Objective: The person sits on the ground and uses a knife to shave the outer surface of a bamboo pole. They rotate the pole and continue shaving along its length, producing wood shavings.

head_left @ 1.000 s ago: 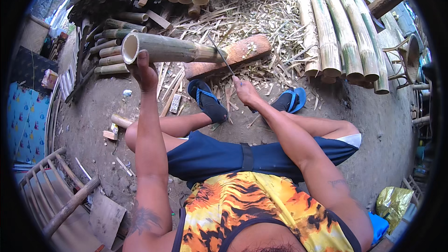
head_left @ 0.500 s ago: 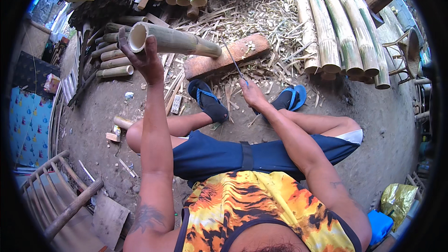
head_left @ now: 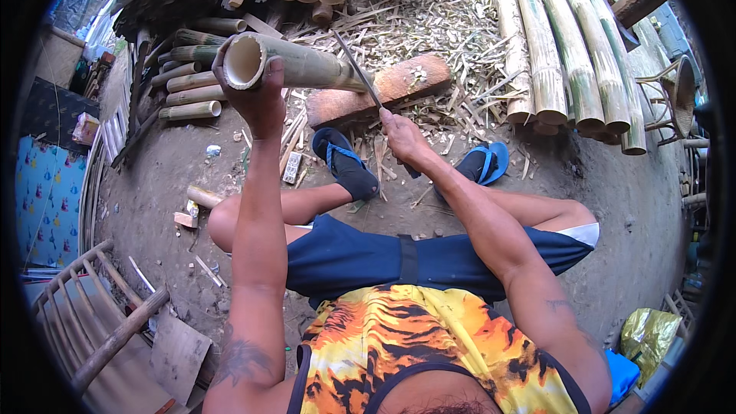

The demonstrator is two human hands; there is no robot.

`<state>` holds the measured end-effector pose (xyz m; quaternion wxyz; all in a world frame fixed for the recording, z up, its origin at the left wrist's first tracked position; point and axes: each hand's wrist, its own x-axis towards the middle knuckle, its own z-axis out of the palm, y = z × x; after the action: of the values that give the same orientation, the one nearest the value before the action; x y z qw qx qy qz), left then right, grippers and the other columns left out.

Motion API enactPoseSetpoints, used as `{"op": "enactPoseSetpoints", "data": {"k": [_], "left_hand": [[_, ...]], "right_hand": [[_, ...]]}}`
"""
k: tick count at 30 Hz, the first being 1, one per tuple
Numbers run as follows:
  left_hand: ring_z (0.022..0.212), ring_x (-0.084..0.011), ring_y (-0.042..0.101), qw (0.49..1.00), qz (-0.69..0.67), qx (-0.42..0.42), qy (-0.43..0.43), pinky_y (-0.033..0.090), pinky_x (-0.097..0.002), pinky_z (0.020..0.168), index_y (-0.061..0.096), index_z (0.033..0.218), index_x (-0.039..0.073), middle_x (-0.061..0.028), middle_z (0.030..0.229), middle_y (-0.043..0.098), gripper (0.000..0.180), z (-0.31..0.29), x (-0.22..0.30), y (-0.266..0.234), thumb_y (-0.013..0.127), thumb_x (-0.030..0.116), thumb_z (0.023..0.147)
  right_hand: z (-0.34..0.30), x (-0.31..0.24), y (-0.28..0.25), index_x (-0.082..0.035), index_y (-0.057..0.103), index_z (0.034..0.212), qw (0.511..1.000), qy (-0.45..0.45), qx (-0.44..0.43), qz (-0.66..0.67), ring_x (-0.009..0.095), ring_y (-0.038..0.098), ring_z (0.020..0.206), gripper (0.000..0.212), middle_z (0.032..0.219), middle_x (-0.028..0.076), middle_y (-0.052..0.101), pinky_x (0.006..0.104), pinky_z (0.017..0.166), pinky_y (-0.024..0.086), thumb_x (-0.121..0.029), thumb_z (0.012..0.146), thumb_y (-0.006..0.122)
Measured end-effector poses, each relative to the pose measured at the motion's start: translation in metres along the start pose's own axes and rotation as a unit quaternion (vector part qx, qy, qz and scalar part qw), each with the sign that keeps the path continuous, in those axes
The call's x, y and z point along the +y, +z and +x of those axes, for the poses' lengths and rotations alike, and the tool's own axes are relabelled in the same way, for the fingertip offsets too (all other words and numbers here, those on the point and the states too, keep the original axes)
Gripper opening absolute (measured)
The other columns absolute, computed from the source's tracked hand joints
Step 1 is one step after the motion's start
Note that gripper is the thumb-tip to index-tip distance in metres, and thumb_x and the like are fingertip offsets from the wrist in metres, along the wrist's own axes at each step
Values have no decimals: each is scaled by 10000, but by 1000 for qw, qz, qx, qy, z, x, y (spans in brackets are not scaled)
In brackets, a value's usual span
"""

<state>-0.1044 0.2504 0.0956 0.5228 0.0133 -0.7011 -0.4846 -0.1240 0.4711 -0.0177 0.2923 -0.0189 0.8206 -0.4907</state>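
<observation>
A pale grey-green, hollow bamboo tube [head_left: 307, 60] slants above the ground, its open, thick-walled end toward the person's left and its narrower far end over the long upper edge of a reddish-brown, rough wooden block [head_left: 418, 80], near the middle of that edge; whether the two touch cannot be told. The left hand [head_left: 257, 100] is curled round the open end, thumb on one side of the rim and fingers on the other. The right hand [head_left: 405, 138] is closed in a fist round the dark handle of a long, narrow, grey metal blade [head_left: 355, 64], which crosses in front of the tube near its far end; contact with the bamboo is unclear.

The block lies on brown bare ground [head_left: 629, 222]. Past its long upper edge spreads a layer of pale, splintered bamboo shavings [head_left: 448, 27]. Near its lower left corner is a foot in a dark sock and blue rubber flip-flop [head_left: 334, 155]. Beyond its right end lie long, pale green-streaked bamboo poles [head_left: 548, 69] side by side; off its left end, short, round bamboo lengths [head_left: 192, 96] are stacked.
</observation>
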Motion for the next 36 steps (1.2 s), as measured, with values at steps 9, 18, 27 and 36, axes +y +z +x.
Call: {"op": "enactPoseSetpoints", "data": {"k": [9,18,27,36], "left_hand": [[1078,-213,569,997,-4,73,-24,438,-358,1001,434,1258,-19,-117,1166,567,676,-1,4,18,817,227,758],[1053,-231,571,995,65,71,-14,448,-368,984,438,1243,-15,-119,1174,536,646,2,-8,-3,797,240,771],[1048,-198,572,991,-39,122,-45,482,-347,956,348,1295,3,-142,1180,539,732,1,2,13,830,216,787],[1120,-208,549,994,-49,87,-51,459,-366,1010,361,1329,22,-136,1234,525,675,1,-4,-6,789,194,836]], "right_hand": [[-21,-24,22,30,548,919,969,-238,65,16,417,576,796,571,795,247,577,475,723,444,-478,1067,336],[-5,6,29,52,575,900,971,-233,45,-27,513,607,845,657,823,313,628,531,735,468,-547,1038,344],[1,-13,28,30,511,932,942,-334,21,-19,479,569,755,562,766,243,601,514,688,437,-489,1063,341],[47,91,25,46,572,882,997,54,28,-38,369,581,748,658,788,241,610,475,732,464,-566,1023,378]]}}
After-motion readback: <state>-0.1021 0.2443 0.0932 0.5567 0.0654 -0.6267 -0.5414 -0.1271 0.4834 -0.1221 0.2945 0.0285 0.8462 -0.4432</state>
